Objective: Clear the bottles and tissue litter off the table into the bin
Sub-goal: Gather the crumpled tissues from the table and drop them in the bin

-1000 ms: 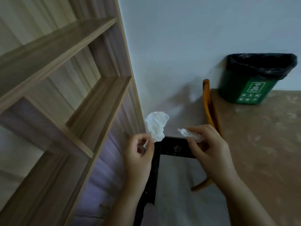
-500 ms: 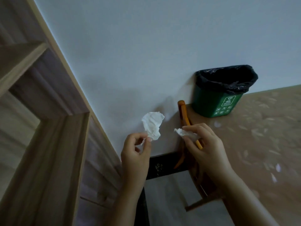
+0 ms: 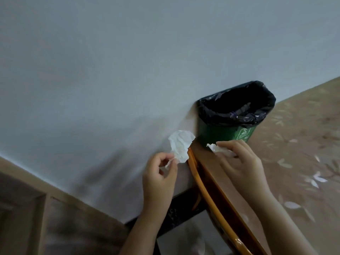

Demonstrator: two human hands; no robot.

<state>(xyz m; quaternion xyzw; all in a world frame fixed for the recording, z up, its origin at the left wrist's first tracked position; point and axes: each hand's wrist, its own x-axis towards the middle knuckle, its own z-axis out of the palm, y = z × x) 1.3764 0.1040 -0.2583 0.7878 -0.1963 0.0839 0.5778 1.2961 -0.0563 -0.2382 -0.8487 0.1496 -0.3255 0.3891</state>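
My left hand pinches a crumpled white tissue between thumb and fingers, holding it up in front of the pale wall. A smaller white tissue wad is gripped in my right hand, just below and in front of the bin. The green bin has a black liner and stands against the wall on the table's far corner, its mouth open above both hands. No bottles are in view.
The table has a tan leaf-patterned top and an orange-brown wooden edge running down between my hands. A wooden shelf unit sits at lower left. A black frame shows below the wall.
The view has swung right and up, so the shelf has slid out to the lower left and the bin looks nearer. Both hands, still holding tissues, are closer to the bin.
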